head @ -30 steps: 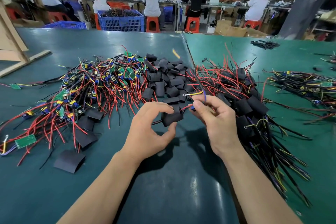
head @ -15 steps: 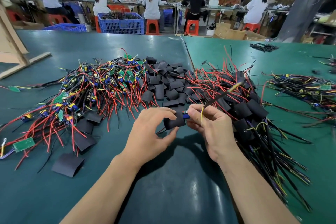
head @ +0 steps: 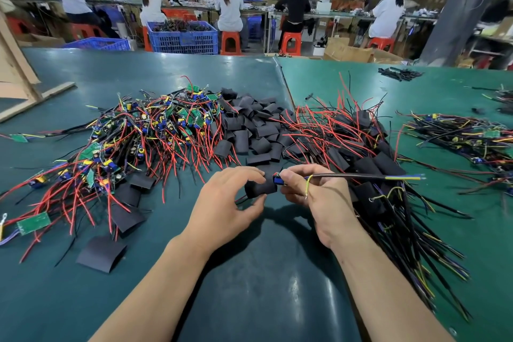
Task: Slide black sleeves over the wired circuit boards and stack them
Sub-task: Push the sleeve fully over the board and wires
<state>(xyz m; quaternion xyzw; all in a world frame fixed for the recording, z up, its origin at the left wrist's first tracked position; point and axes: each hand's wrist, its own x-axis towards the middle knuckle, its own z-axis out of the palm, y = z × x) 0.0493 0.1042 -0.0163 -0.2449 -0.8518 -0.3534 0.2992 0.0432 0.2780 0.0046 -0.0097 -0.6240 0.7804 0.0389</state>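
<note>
Hands [head: 277, 200] pinch black sleeve [head: 261, 187] over bare table [head: 263, 286].

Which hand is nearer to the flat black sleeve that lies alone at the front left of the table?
Left. The left hand is up and to the right of the flat sleeve, apart from it. The right hand is farther right, beyond the left hand.

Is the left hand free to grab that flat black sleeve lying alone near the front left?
Probably not right now: the left hand is pinching a sleeve with a board going in. The flat sleeve lies uncovered on bare table, so nothing else blocks it.
</note>
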